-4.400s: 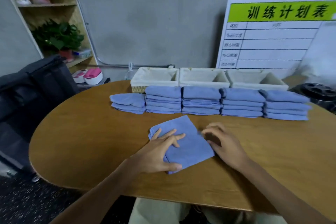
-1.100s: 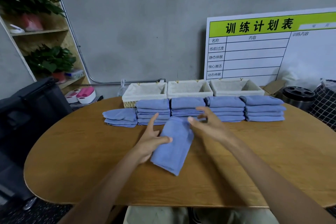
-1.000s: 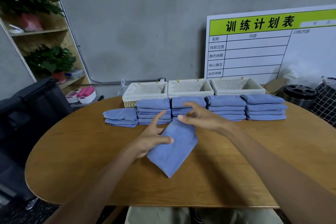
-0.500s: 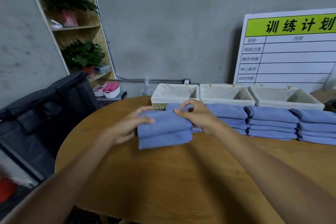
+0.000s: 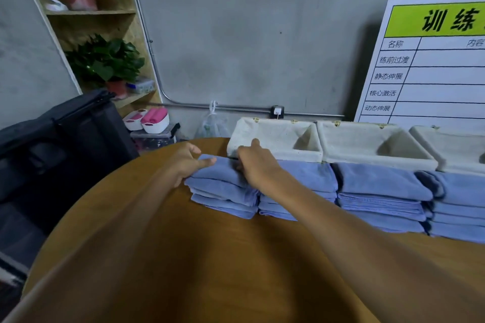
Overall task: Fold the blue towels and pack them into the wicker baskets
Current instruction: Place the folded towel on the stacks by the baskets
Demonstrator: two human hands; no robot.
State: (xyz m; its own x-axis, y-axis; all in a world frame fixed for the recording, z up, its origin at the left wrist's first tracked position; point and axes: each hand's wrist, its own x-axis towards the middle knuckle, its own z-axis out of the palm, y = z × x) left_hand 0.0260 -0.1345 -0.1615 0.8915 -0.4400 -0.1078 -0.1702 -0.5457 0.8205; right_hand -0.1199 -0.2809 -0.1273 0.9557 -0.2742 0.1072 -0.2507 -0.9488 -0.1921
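A folded blue towel (image 5: 219, 172) lies on top of the leftmost stack (image 5: 225, 200) of blue towels on the wooden table. My left hand (image 5: 187, 162) holds its left edge, thumb on top. My right hand (image 5: 254, 162) grips its right edge, fingers curled down between this stack and the neighbouring one. Three more stacks (image 5: 380, 191) of folded towels run to the right. Behind them stand three cloth-lined wicker baskets; the left one (image 5: 273, 139) and the middle one (image 5: 372, 143) hold nothing I can see.
The round wooden table (image 5: 183, 257) curves away at the left. A black bag (image 5: 60, 144) stands beside it. A shelf with potted plants (image 5: 105, 60) is at the far left. A white schedule board (image 5: 430, 60) leans on the wall.
Both hands carried the folded towel up and left from the table's middle and set it on the leftmost stack. My view has swung left and closer.
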